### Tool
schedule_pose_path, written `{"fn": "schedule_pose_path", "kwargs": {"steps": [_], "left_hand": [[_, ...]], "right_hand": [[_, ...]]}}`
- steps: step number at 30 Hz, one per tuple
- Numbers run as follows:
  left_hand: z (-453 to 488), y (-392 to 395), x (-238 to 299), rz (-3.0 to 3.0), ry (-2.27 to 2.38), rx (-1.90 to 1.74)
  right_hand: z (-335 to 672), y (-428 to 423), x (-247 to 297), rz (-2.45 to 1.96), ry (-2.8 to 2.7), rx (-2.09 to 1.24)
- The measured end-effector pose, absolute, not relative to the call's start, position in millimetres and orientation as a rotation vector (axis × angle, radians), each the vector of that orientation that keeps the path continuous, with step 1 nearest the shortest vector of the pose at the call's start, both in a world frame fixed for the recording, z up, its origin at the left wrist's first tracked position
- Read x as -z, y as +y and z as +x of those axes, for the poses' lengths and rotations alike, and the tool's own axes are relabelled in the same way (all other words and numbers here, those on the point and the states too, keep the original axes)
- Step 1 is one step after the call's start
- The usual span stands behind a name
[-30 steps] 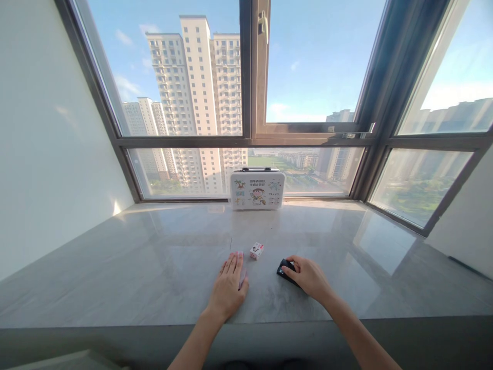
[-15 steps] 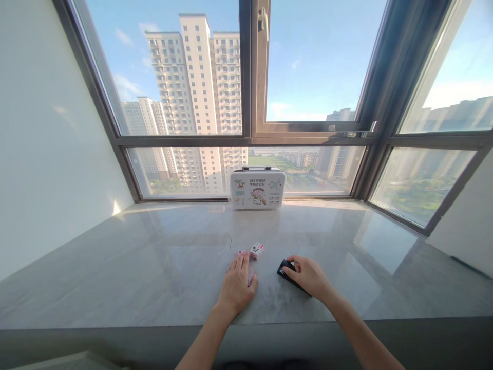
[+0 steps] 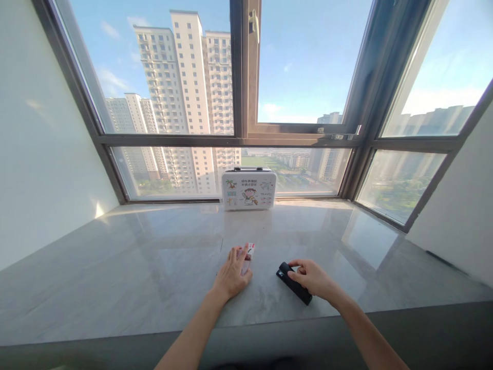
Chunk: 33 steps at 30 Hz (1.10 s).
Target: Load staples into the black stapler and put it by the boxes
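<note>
My left hand (image 3: 231, 277) is on the counter, its fingers bent over a small white-and-red box (image 3: 250, 250) with dark printing. A pinkish item (image 3: 245, 266) shows between its index finger and thumb; most of it is hidden under the hand. To the right, my right hand (image 3: 311, 279) pinches a black stapler (image 3: 296, 288) by its upper part, thumb on the near side and fingers over the far side. The stapler lies slantwise on the counter, its front end pointing away to the left.
A white carry case (image 3: 249, 191) with cartoon prints and a dark handle stands upright at the back, against the window frame (image 3: 173, 140). The grey marble-look counter (image 3: 134, 277) runs between walls at left and right, with its front edge near me.
My left hand's fingers have bent and moved over the small box, which stood uncovered beside them before. My right hand keeps hold of the stapler, now showing more of it. The view has shifted slightly.
</note>
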<state>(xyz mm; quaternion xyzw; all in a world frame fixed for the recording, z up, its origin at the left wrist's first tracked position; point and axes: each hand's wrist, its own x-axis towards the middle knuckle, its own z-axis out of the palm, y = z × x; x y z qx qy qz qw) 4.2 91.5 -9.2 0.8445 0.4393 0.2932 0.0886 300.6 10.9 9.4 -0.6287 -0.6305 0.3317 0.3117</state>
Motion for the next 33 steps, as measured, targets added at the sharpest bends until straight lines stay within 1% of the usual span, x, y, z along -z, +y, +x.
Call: {"fn": "schedule_pose_path", "kwargs": {"steps": [7,12,18,26,33], "left_hand": [[9.9,98.2,15.1,2.552,1.259,-0.882],[11.2,98.8,16.2,2.546,1.209,-0.913],[7.6,86.3,14.8,2.534,1.218,-0.927],[-11.9,65.7,24.8,2.495,1.372,-0.953],[-62.6,63.7,30.0,2.477,1.520,-0.986]], "right_hand": [[316.8,-4.1,6.6,-1.667,-1.499,-0.999],[290.6,-5.6,9.4,-1.647,-1.334,-1.112],[244.7,-2.2,6.0,-1.425,-1.102,-1.279],[166.1,18.3,3.2,-1.297,-1.156,-1.328],[102.8,40.1,18.6,-1.185,-1.288,-1.356]]}}
